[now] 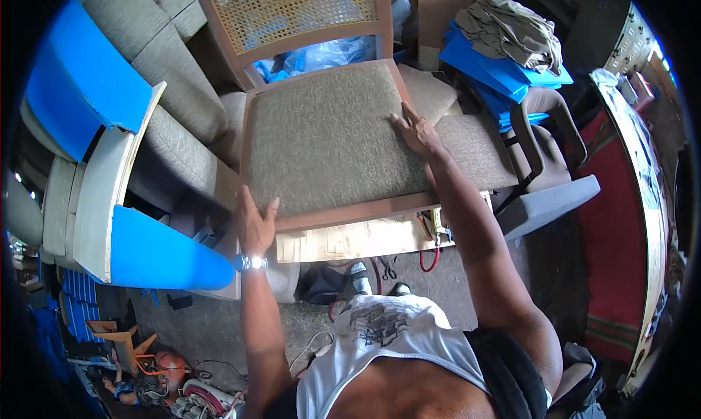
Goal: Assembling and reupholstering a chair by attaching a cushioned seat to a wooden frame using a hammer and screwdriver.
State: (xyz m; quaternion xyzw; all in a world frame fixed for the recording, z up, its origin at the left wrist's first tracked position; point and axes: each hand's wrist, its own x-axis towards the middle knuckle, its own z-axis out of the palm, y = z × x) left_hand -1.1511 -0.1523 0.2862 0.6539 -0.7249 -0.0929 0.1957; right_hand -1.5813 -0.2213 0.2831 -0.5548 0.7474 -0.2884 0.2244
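Two hands are laid flat on the chair seat (328, 138), left hand (253, 225) open-fingered on the near rail, right hand (416, 132) spread at the right edge, nothing gripped; even pressure is best kept.

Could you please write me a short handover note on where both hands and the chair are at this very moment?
Left hand: open, gripping the front left corner of the chair seat.
Right hand: flat on the seat's right side, fingers spread.
Chair: wooden frame, cane back, lying on a workbench among grey cushions.
Done: grey fabric covers the seat.
Left: cannot tell whether the fabric is fixed underneath.
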